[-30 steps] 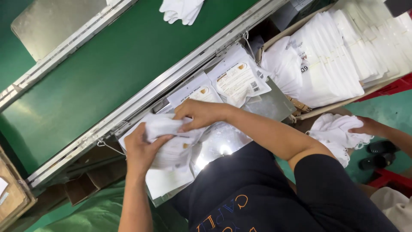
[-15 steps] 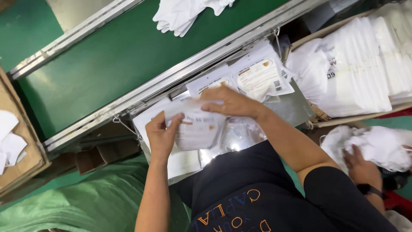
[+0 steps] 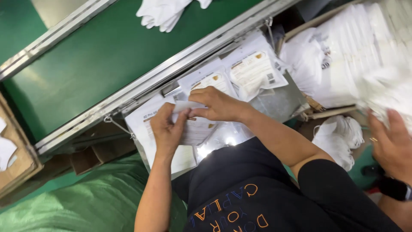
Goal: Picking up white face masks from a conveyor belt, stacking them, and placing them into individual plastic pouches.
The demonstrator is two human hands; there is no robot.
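The left hand (image 3: 167,129) and the right hand (image 3: 219,105) meet over a flat clear packet (image 3: 195,126) with a white printed card face. The left fingers (image 3: 178,119) are pressed together with the thumb, pinching the packet's upper edge. The right fingers (image 3: 198,112) curl down onto that same edge just beside them, thumb underneath as far as can be seen, so both hands are closed on the packet. A white folded strip (image 3: 189,105) sits right at the fingertips; whether it is the packet's flap or its contents cannot be told.

Judging by how things lie, the packet looks filled and is at the closing stage: the body below the fingers is flat and smooth, with only the top edge still being handled. It is not yet set down with the others.

The packet rests on a stack of similar packets (image 3: 165,150) under the left palm, on the narrow counter (image 3: 279,103) in front of the person. Beyond the right knuckles lie more finished-looking packets (image 3: 253,71), white, shiny, with a small orange mark. Farther past the fingers runs the metal rail (image 3: 128,96) of a green conveyor belt (image 3: 98,56), carrying a heap of white gloves (image 3: 165,13). Well to the right of the fingers, white folded goods (image 3: 343,56) fill a box, and another person's hand (image 3: 392,144) reaches there.
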